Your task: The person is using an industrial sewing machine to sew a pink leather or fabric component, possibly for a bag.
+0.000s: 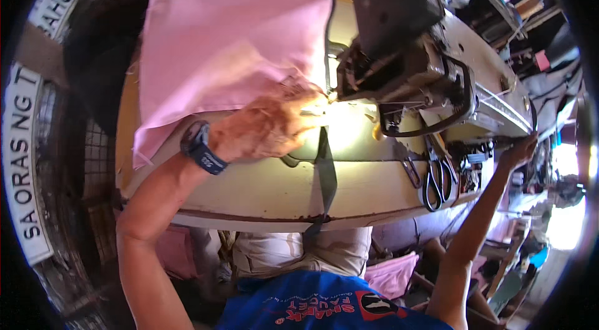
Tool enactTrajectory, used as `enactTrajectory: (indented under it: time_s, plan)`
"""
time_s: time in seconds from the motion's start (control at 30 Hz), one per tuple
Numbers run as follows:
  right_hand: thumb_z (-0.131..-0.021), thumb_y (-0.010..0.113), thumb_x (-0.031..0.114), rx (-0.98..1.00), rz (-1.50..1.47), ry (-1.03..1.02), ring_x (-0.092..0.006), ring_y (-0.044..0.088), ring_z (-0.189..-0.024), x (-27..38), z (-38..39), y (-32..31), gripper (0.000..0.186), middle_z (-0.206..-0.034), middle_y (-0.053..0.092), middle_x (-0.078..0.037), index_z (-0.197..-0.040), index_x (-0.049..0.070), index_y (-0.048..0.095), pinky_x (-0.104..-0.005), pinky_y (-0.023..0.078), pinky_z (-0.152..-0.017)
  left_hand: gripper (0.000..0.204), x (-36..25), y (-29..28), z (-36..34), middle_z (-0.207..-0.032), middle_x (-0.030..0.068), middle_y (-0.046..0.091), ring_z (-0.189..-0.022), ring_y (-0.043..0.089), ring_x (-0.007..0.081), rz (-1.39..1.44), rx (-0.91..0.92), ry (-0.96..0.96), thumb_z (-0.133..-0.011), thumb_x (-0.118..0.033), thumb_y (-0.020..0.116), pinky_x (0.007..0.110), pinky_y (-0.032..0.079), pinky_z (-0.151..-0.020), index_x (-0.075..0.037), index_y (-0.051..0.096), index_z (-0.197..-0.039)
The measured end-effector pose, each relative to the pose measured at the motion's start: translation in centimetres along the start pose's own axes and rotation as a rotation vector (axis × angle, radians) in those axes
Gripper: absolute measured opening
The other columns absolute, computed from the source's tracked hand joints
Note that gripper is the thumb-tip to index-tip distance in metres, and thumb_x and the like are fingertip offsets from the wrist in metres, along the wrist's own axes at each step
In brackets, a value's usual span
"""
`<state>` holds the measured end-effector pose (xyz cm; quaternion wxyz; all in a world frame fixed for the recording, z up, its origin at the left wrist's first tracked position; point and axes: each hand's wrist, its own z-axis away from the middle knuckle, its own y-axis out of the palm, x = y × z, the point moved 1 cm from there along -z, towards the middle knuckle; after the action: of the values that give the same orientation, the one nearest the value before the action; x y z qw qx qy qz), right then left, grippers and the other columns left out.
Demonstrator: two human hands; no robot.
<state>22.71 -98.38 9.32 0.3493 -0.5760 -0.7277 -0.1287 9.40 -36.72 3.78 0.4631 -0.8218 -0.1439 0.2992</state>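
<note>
My left hand, with a dark watch on its wrist, is closed at the edge of a pink cloth, close to the needle area of a sewing machine. Glare from the lamp washes out the fingertips. Black binding tape runs from under the fingers over the table's front edge toward my lap. The same dark trim lines the cloth's right edge. Out at the machine's right end, my right hand has its fingers curled at the dark rim of the handwheel, partly hidden there.
Black-handled scissors lie on the sewing table, right of the needle. Beside them is a tray of small parts. More pink cloth sits below the table. Signboards stand at the left, and clutter fills the right.
</note>
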Motion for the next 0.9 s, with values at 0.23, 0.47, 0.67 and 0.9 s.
enactTrajectory:
  time_s: [0.23, 0.47, 0.67, 0.9]
  plan:
    - [-0.107, 0.044, 0.033, 0.115, 0.191, -0.381, -0.0333, 0.058, -0.116, 8.8, 8.4, -6.7, 0.048, -0.135, 0.056, -0.020, -0.136, -0.004, 0.053, -0.0405, 0.046, -0.101, 0.027, 12.6, -10.1, 2.8, -0.122, 0.0103, 0.064, -0.110, 0.062, 0.0312, 0.074, 0.034, -0.433, -0.090, -0.016, 0.063, 0.042, 0.047, -0.100, -0.006, 0.066, -0.114]
    - [-0.087, 0.070, 0.013, 1.275, -0.136, -0.133, -0.0246, 0.057, -0.080, 27.4, 34.3, -7.8, 0.057, -0.092, 0.057, -0.010, -0.140, 0.006, 0.050, -0.0373, 0.048, -0.072, 0.057, 28.6, -12.5, 8.4, -0.128, 0.0234, 0.061, -0.122, 0.056, 0.0391, -0.736, -0.007, -1.082, -0.094, -0.045, 0.056, 0.045, 0.045, -0.104, -0.006, 0.058, -0.135]
    - [-0.088, 0.063, 0.002, 1.115, -0.110, -0.445, -0.0299, 0.054, -0.073, 29.4, 36.1, -5.2, 0.045, -0.080, 0.051, -0.013, -0.132, 0.007, 0.058, -0.0422, 0.045, -0.066, 0.029, 24.7, -11.2, 10.4, -0.118, 0.0212, 0.063, -0.111, 0.061, 0.0394, -1.026, -0.216, -0.841, -0.093, -0.019, 0.050, 0.049, 0.046, -0.098, -0.003, 0.061, -0.114]
    - [-0.085, 0.055, 0.006, 1.162, -0.081, -0.455, -0.0329, 0.060, -0.088, 25.6, 34.1, -4.5, 0.036, -0.090, 0.057, -0.013, -0.118, 0.013, 0.067, -0.0443, 0.051, -0.071, 0.032, 10.5, -16.4, 21.2, -0.127, 0.0182, 0.061, -0.113, 0.061, 0.0379, -1.180, -0.364, -0.841, -0.097, -0.010, 0.049, 0.047, 0.052, -0.093, -0.003, 0.056, -0.128]
